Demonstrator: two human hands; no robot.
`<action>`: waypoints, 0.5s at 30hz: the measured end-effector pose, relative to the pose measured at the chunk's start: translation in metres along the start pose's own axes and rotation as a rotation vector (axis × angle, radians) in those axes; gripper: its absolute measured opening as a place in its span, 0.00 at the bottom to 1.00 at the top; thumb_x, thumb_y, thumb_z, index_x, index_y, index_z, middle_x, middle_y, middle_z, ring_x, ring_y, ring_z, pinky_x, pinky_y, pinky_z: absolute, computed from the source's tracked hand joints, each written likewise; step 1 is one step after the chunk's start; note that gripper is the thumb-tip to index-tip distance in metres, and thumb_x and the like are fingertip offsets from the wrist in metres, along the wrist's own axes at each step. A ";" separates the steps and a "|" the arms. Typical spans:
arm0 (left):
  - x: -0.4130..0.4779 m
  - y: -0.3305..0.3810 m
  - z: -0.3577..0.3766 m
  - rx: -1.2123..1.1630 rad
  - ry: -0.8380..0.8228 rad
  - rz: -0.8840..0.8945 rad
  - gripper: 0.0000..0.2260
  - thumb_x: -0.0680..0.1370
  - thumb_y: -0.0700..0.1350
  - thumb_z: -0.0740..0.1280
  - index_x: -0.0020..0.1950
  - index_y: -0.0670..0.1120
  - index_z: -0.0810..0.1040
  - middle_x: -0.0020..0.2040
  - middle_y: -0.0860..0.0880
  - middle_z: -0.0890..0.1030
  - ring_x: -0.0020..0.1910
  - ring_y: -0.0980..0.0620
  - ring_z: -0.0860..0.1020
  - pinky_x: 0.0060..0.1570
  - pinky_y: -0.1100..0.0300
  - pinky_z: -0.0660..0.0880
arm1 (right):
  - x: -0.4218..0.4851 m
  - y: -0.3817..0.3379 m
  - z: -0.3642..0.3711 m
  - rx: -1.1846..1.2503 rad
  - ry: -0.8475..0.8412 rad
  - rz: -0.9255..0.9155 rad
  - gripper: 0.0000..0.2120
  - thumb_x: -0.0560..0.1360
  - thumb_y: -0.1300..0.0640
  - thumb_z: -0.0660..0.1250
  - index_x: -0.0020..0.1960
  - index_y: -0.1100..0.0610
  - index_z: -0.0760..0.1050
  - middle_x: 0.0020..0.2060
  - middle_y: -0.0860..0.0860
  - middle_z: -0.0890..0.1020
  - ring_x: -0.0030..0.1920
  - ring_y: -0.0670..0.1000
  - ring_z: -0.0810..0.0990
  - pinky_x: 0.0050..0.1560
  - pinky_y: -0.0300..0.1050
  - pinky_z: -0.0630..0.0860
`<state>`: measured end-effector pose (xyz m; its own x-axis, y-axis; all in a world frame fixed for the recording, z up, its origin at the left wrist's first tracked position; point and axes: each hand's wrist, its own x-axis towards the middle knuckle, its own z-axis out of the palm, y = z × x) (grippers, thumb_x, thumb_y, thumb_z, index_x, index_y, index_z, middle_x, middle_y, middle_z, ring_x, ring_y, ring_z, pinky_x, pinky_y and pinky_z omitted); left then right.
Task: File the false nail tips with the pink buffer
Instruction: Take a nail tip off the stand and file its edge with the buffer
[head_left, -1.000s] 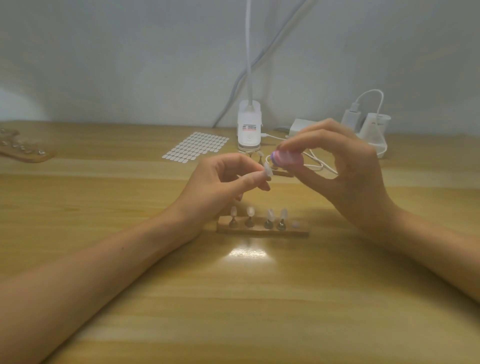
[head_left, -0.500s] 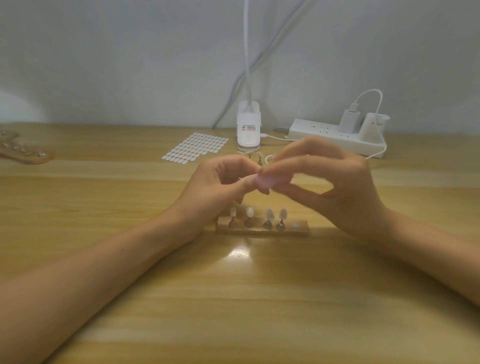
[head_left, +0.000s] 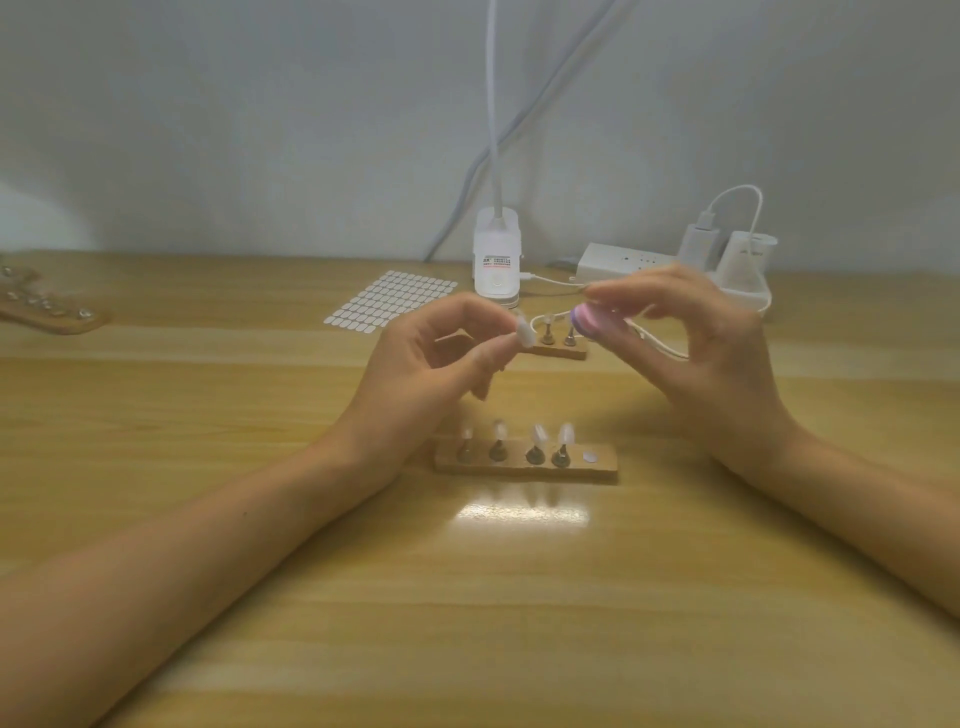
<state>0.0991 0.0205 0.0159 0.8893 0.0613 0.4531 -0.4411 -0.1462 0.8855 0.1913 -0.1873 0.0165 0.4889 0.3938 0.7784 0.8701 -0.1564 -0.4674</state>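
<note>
Since half a second ago, the pink buffer (head_left: 592, 319) has come off the false nail tip (head_left: 524, 332) and sits just beside it. My left hand (head_left: 431, 364) pinches that tip above the wooden stand (head_left: 602, 466); my right hand (head_left: 711, 358) grips the buffer above the stand's right end. Four other tips (head_left: 537, 434) stand upright on the stand.

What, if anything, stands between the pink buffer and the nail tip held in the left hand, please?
Nothing visible does. The buffer in the right hand and the tip in the left hand are apart, with only air between them; the holder seen in the gap lies on the table behind.
</note>
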 end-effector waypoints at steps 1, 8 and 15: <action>0.000 0.000 0.000 0.007 0.015 0.004 0.04 0.75 0.44 0.71 0.47 0.44 0.82 0.41 0.56 0.83 0.35 0.57 0.79 0.43 0.66 0.76 | -0.002 0.002 0.001 0.027 -0.009 0.053 0.08 0.76 0.57 0.74 0.55 0.56 0.83 0.49 0.53 0.85 0.48 0.51 0.82 0.51 0.55 0.77; 0.000 -0.003 -0.001 0.028 0.077 -0.051 0.06 0.72 0.43 0.75 0.45 0.42 0.84 0.46 0.45 0.87 0.44 0.51 0.86 0.47 0.62 0.80 | -0.003 0.002 0.003 0.059 -0.091 0.054 0.06 0.77 0.57 0.73 0.54 0.54 0.84 0.48 0.48 0.84 0.48 0.51 0.82 0.48 0.52 0.77; 0.001 -0.003 -0.001 0.037 0.050 -0.060 0.06 0.69 0.39 0.77 0.37 0.47 0.83 0.40 0.50 0.84 0.44 0.53 0.85 0.48 0.61 0.81 | 0.002 -0.005 0.006 0.017 -0.104 -0.056 0.06 0.77 0.57 0.72 0.54 0.55 0.83 0.48 0.51 0.84 0.48 0.50 0.82 0.47 0.42 0.75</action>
<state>0.1010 0.0223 0.0141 0.9064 0.1204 0.4048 -0.3817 -0.1769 0.9072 0.1875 -0.1806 0.0185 0.4295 0.4938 0.7561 0.8944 -0.1167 -0.4319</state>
